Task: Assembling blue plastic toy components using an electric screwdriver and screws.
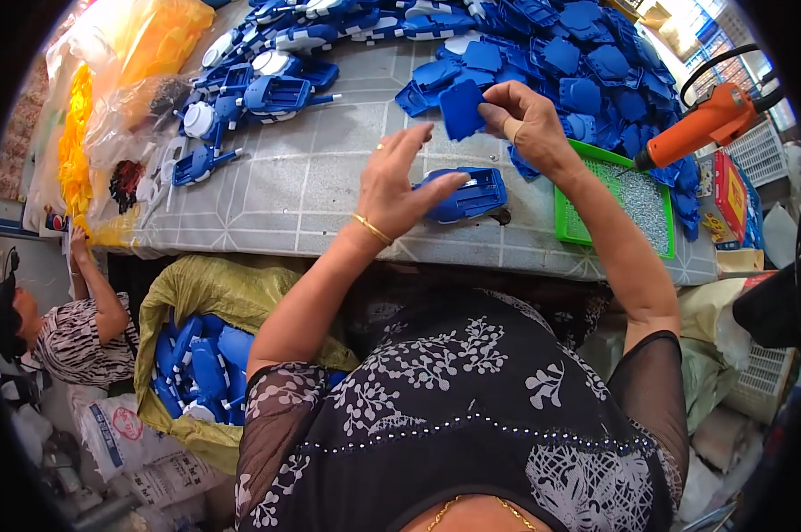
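Observation:
Between the thumb and fingers of my right hand (533,129) is a flat blue plastic cover (462,111), raised above the table. My left hand (397,182) is open and holds nothing, its fingers apart. Its thumb reaches over the near edge of a blue plastic housing (478,197); whether it touches I cannot tell. The housing lies hollow side up on the table, with small fittings inside. Behind the cover, a big heap of similar blue covers (560,58) spreads over the far right of the table.
A green tray (561,213) of small metal screws sits at the right, beside an orange electric screwdriver (697,133). Blue-and-white assemblies (281,93) pile up far left, near yellow parts (77,133). A sack (174,284) of blue pieces stands below. Another person (85,328) works at left.

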A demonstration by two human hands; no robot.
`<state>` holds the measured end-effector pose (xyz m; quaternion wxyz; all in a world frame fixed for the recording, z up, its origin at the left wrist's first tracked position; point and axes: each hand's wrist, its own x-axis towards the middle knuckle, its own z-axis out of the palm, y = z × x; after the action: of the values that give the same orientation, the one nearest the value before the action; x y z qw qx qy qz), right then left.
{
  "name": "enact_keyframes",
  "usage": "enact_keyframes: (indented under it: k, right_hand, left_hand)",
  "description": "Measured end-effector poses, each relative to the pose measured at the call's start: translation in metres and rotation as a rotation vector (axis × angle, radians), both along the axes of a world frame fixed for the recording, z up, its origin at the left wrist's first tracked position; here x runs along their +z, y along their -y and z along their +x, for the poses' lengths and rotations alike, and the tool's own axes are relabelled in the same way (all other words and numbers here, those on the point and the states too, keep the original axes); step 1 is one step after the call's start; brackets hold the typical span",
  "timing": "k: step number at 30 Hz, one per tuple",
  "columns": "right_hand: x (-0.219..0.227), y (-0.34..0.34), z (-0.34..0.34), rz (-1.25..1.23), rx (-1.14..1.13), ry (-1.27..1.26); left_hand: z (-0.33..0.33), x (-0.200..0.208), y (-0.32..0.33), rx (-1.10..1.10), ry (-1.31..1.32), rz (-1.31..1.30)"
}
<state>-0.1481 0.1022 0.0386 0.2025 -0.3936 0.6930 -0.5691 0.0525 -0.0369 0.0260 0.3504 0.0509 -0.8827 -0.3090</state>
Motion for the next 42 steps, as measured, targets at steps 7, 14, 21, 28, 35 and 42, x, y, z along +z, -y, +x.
enact_keyframes:
  k: [7,14,21,28,35,42]
  right_hand:
    - [0.034,-0.016,0.035,0.007,0.155,-0.050]
    - [0.058,-0.042,0.043,0.303,0.165,-0.343]
    - [0.046,-0.045,0.044,0.333,0.126,-0.419]
    - [0.015,-0.070,0.034,0.156,0.175,-0.548]
    - [-0.003,-0.066,0.039,0.153,0.280,-0.794]
    - [-0.009,-0.062,0.035,0.155,0.355,-0.967]
  left_hand:
    - [-0.020,0.010,0.004,-0.023,-0.042,-0.060]
    - [-0.035,0.022,-0.005,0.108,0.065,-0.531]
    - [-0.038,0.016,-0.015,0.082,0.163,-0.510]
    - [0.009,0.007,-0.011,-0.078,0.246,-0.249]
    - [0.012,-0.025,-0.010,-0.109,0.202,-0.119]
    - [0.011,-0.029,-0.007,-0.132,0.174,-0.135]
